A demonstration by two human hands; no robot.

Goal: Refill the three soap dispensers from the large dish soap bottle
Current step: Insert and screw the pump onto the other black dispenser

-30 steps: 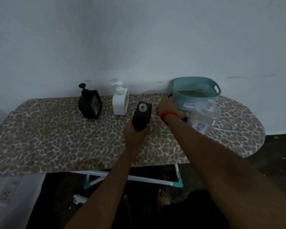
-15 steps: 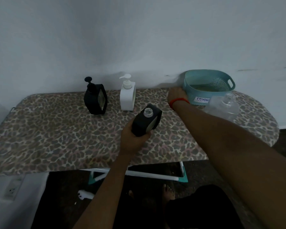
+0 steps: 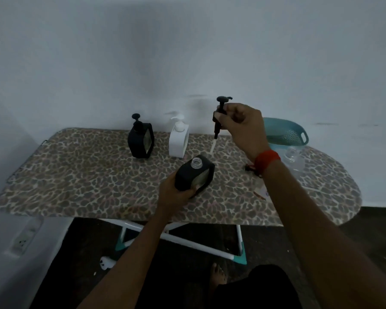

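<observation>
Left hand (image 3: 176, 194) is wrapped around the open dispenser (image 3: 195, 172) at the middle of the frame, tilted over the ironing board (image 3: 76, 175), neck bare. Right hand (image 3: 241, 128) is up above it, well apart, pinching the black pump (image 3: 220, 114) with its tube hanging down. The black dispenser (image 3: 140, 139) and white dispenser (image 3: 179, 139) stand side by side at the back. The clear bottle (image 3: 295, 157) sits on the right, in front of the teal basket (image 3: 285, 131), partly behind the arm.
</observation>
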